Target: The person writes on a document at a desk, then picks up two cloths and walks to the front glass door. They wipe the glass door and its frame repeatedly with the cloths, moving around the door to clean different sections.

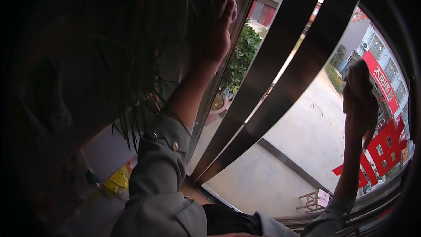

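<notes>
My left hand (227, 18) is raised beside the dark frame (204, 115) of a glass door or window. Its fingers are curled; deep shadow hides what, if anything, they grip. Long thin leaves of a plant (131, 105) hang next to my left forearm. On the right, my right hand (358, 112) is up against the glass pane (296, 131), holding what looks like a crumpled cloth (358, 75). The hand is dark against the bright outdoors, so its fingers are hard to make out. Between my arms run two broad dark uprights (283, 56) with a narrow bright gap.
Through the glass stand a potted shrub (243, 52), a wooden stool (309, 200) and a building with a red sign (381, 82). Large red lettering (384, 151) is on the pane. Lower left, a white box (108, 148) and a yellow packet (120, 177) lie in shadow.
</notes>
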{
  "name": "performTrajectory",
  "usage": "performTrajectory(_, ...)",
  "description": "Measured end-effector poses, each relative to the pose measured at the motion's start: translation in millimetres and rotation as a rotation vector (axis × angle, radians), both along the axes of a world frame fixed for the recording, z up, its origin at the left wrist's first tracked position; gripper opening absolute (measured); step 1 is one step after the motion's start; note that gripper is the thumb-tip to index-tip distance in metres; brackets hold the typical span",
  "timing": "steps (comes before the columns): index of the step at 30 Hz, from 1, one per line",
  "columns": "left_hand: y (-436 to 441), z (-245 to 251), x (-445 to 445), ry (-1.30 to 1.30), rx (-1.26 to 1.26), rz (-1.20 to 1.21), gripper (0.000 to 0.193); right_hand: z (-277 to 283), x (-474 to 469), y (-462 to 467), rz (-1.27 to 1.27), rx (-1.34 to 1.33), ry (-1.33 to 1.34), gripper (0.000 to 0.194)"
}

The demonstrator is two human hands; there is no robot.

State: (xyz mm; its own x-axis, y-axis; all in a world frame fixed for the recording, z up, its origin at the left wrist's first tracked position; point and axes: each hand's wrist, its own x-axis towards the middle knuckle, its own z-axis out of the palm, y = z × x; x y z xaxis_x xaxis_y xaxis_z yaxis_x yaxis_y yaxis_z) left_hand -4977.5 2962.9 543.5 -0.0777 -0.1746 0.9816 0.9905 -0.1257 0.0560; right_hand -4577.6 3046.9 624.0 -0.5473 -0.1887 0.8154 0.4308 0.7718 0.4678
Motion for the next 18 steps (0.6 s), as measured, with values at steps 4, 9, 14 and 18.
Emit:
performTrajectory(4, 3.8, -124.1, -0.2, -0.158, -0.103, 0.062, 0.058, -26.5, 4.0, 1.8, 0.08, 0.006, -0.082, 0.029)
performTrajectory(9, -2.5, -371.4, 31.3, -0.514, -0.3, 0.195, 0.052, -26.6, 9.1, 11.1, -0.031, 0.242, -0.213, 0.026)
performTrajectory(14, 5.8, -529.4, 117.3, -1.589, -0.382, -0.034, 0.037, -28.7, 14.7, 14.6, -0.15, 0.465, -0.249, 0.027)
performTrajectory(18, 20.4, -430.3, 142.2, -1.149, -0.21, -0.129, 0.047, -38.0, 15.3, 19.6, -0.051, 0.283, -0.181, 0.029)
